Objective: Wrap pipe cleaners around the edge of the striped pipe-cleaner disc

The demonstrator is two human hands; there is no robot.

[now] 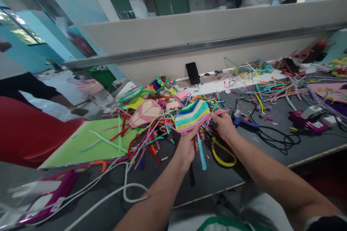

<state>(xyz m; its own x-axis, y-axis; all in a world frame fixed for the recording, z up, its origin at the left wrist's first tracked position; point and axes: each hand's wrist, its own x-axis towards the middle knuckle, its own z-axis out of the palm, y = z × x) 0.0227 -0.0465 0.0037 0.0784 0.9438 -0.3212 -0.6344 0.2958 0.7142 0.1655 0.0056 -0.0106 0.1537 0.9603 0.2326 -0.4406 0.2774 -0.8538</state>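
A striped panel of fuzzy pipe cleaners [192, 115], in blue, teal, white, yellow and pink rows, is held up over the table. My left hand [189, 146] is closed on its lower edge. At the panel's right end, my right hand [223, 126] pinches a pink pipe cleaner [222, 112] along the edge. A light blue twisted strip [201, 155] hangs below the panel, beside my left hand. Under my right hand lies a yellow loop [223, 155], perhaps a tool handle. A pink leaf-shaped piece [145, 112] rests to the left.
Loose pipe cleaners and scraps cover the table's middle. A blue glue gun [245, 122] with black cord lies right. A phone [192, 73] leans at the back. Left are a green sheet [89, 140], white cables [126, 184], a purple power strip [46, 198] and a bottle [99, 95].
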